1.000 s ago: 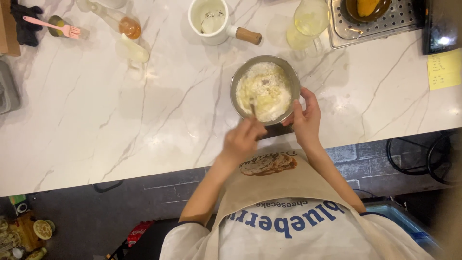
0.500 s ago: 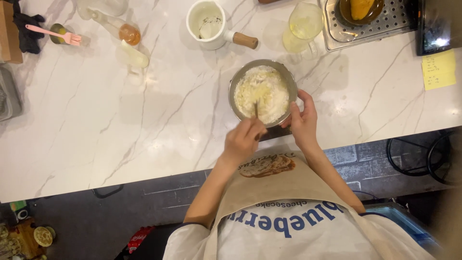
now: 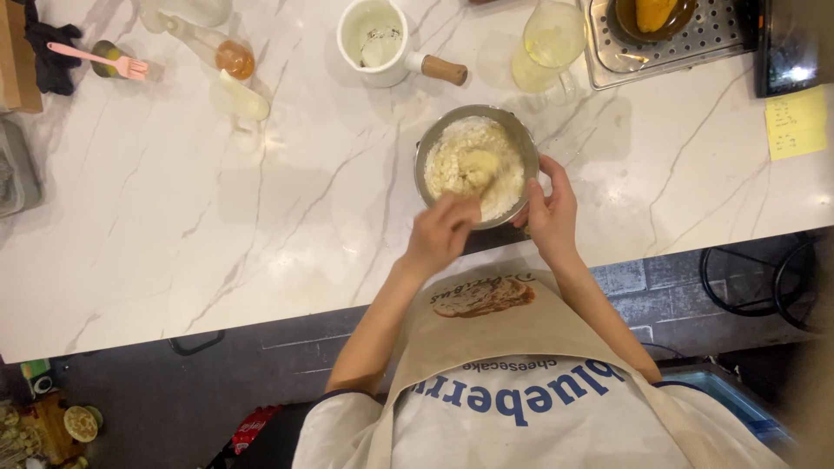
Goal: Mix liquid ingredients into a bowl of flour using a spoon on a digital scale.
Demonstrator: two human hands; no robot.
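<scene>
A round metal bowl (image 3: 427, 148) stands near the front edge of the white marble counter (image 3: 217, 217). It holds pale flour mix with a yellowish lump of dough (image 3: 479, 165) in the middle. My left hand (image 3: 441, 233) is fisted over the bowl's near rim, closed on a stirring utensil whose handle is mostly hidden by the fingers. My right hand (image 3: 551, 211) grips the bowl's right rim and wall, holding it still. My beige apron and white shirt fill the bottom of the view.
Behind the bowl stand a white pot with a wooden handle (image 3: 375, 42) and a glass jug (image 3: 552, 36). A perforated metal tray (image 3: 695, 48) and a yellow note (image 3: 795, 123) are at right. A small bottle with orange liquid (image 3: 228, 56) and a pink utensil (image 3: 97, 59) lie at far left.
My left hand has kept working the utensil around the bowl, and the mix has gathered into a lump in the middle. My right hand stays on the rim.
</scene>
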